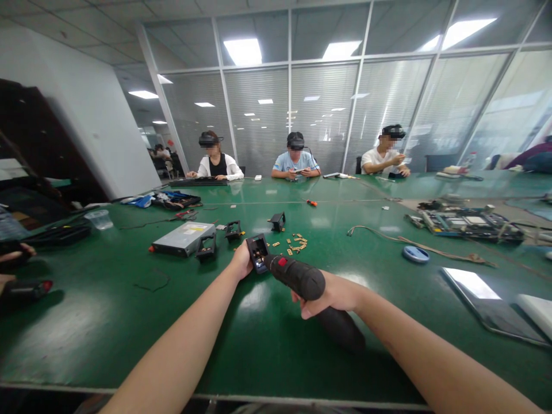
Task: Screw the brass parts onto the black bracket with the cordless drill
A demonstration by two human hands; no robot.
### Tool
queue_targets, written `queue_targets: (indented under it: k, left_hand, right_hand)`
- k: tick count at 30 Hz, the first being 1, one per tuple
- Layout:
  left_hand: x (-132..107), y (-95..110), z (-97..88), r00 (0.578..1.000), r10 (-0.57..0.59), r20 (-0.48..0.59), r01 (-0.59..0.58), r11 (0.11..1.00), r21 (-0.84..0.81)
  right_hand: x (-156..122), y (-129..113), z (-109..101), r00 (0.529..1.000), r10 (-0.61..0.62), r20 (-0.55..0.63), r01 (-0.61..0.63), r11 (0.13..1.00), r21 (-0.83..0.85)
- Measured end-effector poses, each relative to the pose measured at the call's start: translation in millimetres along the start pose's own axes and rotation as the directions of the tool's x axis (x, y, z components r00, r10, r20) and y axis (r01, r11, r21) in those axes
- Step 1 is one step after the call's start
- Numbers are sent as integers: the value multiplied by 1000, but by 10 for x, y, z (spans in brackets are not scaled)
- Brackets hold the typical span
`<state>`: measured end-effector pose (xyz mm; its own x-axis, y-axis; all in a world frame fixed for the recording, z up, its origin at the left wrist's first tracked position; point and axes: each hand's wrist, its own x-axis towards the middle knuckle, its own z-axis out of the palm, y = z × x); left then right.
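Note:
My left hand (242,260) is closed on the side of a small black plastic housing (259,261), tilted so its inside with brass-coloured parts faces me. In my right hand (317,300) is a black cordless screwdriver (297,276) with a red button, gripped by its handle. Its tip points into or just at the housing; the exact contact is too small to tell. Beyond them lie several small brass plates (297,246) in a loose pile. Similar black plastic frames (207,247) stand to the left, and another black frame (277,222) stands behind.
A silver disc drive (183,237) lies left. On the right are a blue round lid (416,254), a cable (431,248), a circuit board assembly (470,220) and a dark tablet-like slab (491,302). Another person's hand with a dark tool (26,288) is at the left edge. Three people sit opposite.

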<state>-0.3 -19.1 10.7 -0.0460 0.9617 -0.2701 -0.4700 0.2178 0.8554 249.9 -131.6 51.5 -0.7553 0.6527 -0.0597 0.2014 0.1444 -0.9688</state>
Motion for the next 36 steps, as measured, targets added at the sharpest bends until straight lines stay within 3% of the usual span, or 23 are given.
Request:
queue_targets:
  k: [6, 19, 27, 36]
  left_hand:
    - [-2, 6, 16, 1000, 6, 4, -6, 1000, -26]
    - [42, -1, -5, 1000, -1, 19, 1, 1000, 24]
    - [57, -6, 3, 1000, -17, -10, 17, 1000, -6]
    - [132, -43, -29, 1000, -6, 26, 5, 1000, 21]
  right_hand:
    - [-3, -7, -28, 999, 36, -9, -35, 996, 77]
    - [-22, -37, -103, 999, -5, 39, -1, 987, 160]
    - [-52, -10, -124, 994, 91, 67, -101, 981, 166]
    - [-66, 12, -125, 995, 32, 92, -50, 979, 199]
